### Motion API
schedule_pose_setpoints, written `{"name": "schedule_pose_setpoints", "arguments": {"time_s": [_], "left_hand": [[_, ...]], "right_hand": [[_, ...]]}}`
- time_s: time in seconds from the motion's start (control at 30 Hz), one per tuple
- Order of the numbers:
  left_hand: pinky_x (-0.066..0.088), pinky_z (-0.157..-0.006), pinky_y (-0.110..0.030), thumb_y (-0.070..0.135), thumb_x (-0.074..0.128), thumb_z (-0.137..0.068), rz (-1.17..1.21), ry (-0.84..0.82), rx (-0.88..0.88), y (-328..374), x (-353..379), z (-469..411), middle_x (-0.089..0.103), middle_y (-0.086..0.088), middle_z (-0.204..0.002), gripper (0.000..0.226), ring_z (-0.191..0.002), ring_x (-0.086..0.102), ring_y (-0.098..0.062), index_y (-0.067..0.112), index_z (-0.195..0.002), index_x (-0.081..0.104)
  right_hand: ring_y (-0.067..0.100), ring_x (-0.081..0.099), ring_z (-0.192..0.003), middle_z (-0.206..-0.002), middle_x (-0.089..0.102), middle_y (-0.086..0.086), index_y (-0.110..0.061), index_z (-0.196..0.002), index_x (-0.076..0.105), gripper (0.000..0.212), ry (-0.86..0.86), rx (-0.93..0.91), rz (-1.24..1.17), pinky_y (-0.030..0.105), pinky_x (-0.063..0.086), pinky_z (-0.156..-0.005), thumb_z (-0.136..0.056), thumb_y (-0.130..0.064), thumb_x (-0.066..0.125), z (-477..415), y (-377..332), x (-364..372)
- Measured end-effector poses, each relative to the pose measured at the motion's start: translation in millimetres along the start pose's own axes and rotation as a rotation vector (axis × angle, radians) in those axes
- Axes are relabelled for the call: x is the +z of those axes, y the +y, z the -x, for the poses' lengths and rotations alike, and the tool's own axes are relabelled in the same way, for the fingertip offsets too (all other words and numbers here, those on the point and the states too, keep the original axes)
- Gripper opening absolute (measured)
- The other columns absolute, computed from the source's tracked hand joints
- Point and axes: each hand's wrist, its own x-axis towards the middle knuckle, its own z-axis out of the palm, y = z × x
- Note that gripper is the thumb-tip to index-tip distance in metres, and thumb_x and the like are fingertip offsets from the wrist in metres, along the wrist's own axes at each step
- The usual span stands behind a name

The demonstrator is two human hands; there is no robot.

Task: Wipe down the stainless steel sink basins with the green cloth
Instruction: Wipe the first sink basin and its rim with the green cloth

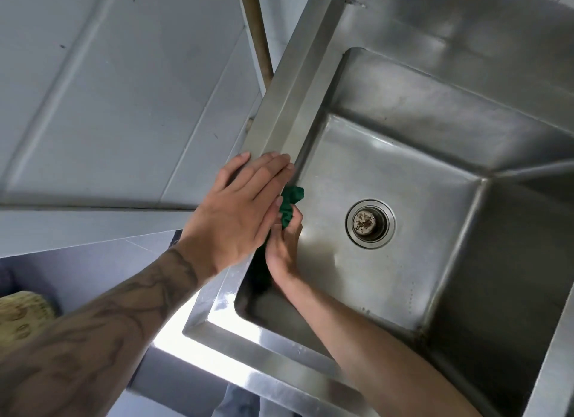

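Observation:
A stainless steel sink basin fills the right of the head view, with a round drain in its floor. My right hand reaches down inside the basin and presses a bunched green cloth against the left inner wall. Most of the cloth is hidden behind my hands. My left hand lies flat on the left rim of the sink, fingers together and extended, holding nothing.
A grey tiled wall stands left of the sink, with a brown pipe running along it. A divider at the right edge leads to another basin. A yellowish object sits at the lower left.

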Motion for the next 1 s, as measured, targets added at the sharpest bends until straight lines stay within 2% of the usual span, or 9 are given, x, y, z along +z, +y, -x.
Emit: {"name": "schedule_pose_setpoints", "arguments": {"time_s": [0.07,0.23,0.33,0.43,0.6,0.7,0.8,0.9,1.0], "left_hand": [[0.026,-0.129,-0.048,0.027,0.036,-0.112,0.029,-0.003,-0.010,-1,0,-1,0.049,-0.006,-0.162,0.050,-0.153,0.044,-0.023,0.010,-0.157,0.048],[0.025,-0.129,-0.049,0.028,0.040,-0.111,0.090,-0.019,-0.052,0,-2,1,0.050,-0.004,-0.161,0.049,-0.152,0.045,-0.022,0.012,-0.157,0.048],[0.026,-0.130,-0.049,0.029,0.041,-0.111,0.061,0.001,-0.101,10,-6,10,0.050,-0.005,-0.162,0.050,-0.153,0.044,-0.022,0.011,-0.157,0.048],[0.018,-0.133,-0.046,0.029,0.039,-0.112,0.090,-0.006,-0.262,41,-6,45,0.043,-0.005,-0.168,0.052,-0.159,0.033,-0.019,0.010,-0.160,0.044],[0.011,-0.135,-0.046,0.029,0.041,-0.110,0.147,-0.006,-0.513,107,0,122,0.034,-0.005,-0.172,0.055,-0.162,0.027,-0.020,0.008,-0.161,0.042],[0.010,-0.135,-0.047,0.033,0.037,-0.111,0.100,-0.028,-0.645,127,4,127,0.029,-0.004,-0.174,0.059,-0.164,0.020,-0.018,0.008,-0.164,0.035],[0.008,-0.135,-0.047,0.037,0.031,-0.112,0.044,-0.084,-0.659,131,9,127,0.018,-0.002,-0.176,0.062,-0.165,0.011,-0.016,0.010,-0.168,0.026],[0.009,-0.135,-0.048,0.036,0.027,-0.112,0.024,-0.104,-0.649,129,9,128,0.017,-0.003,-0.177,0.062,-0.166,0.011,-0.017,0.010,-0.168,0.025],[0.009,-0.135,-0.048,0.035,0.025,-0.112,0.023,-0.108,-0.663,131,9,127,0.017,-0.003,-0.177,0.062,-0.166,0.008,-0.016,0.010,-0.169,0.022]], "right_hand": [[0.009,0.050,-0.123,-0.146,0.042,0.010,-0.022,-0.150,0.034,0.041,-0.031,-0.014,0.048,0.028,0.044,-0.111,-0.111,-0.034,0.043,-13,13,-5],[0.027,0.056,-0.122,-0.140,0.055,0.012,-0.024,-0.149,0.027,0.039,-0.257,0.032,0.124,0.033,0.048,-0.098,-0.113,-0.033,0.037,-4,3,-28],[0.023,0.060,-0.112,-0.132,0.060,0.009,-0.025,-0.145,0.031,0.036,-0.427,0.007,0.224,0.019,0.046,-0.081,-0.112,-0.039,0.036,33,-6,-50],[0.013,0.060,-0.112,-0.130,0.059,0.001,-0.023,-0.143,0.039,0.036,-0.557,-0.096,0.318,0.010,0.045,-0.085,-0.110,-0.039,0.043,50,-7,-67],[0.028,0.057,-0.122,-0.135,0.057,0.012,-0.014,-0.139,0.052,0.042,-0.721,-0.224,0.732,0.048,0.046,-0.107,-0.102,-0.035,0.048,21,25,-81],[0.028,0.056,-0.120,-0.133,0.057,0.012,-0.014,-0.134,0.057,0.040,-0.774,-0.214,0.813,0.051,0.046,-0.106,-0.101,-0.035,0.047,19,19,-83],[0.019,0.058,-0.122,-0.136,0.060,0.004,-0.022,-0.132,0.060,0.033,-0.817,-0.215,0.748,0.040,0.048,-0.107,-0.106,-0.035,0.046,45,-12,-100],[0.006,0.061,-0.113,-0.127,0.063,0.000,-0.022,-0.127,0.060,0.021,-0.909,-0.147,0.649,0.010,0.047,-0.093,-0.112,-0.019,0.045,70,-34,-126],[0.013,0.062,-0.109,-0.120,0.064,0.001,-0.019,-0.124,0.061,0.020,-0.931,-0.212,0.668,0.012,0.047,-0.092,-0.112,-0.018,0.044,64,-28,-133]]}}
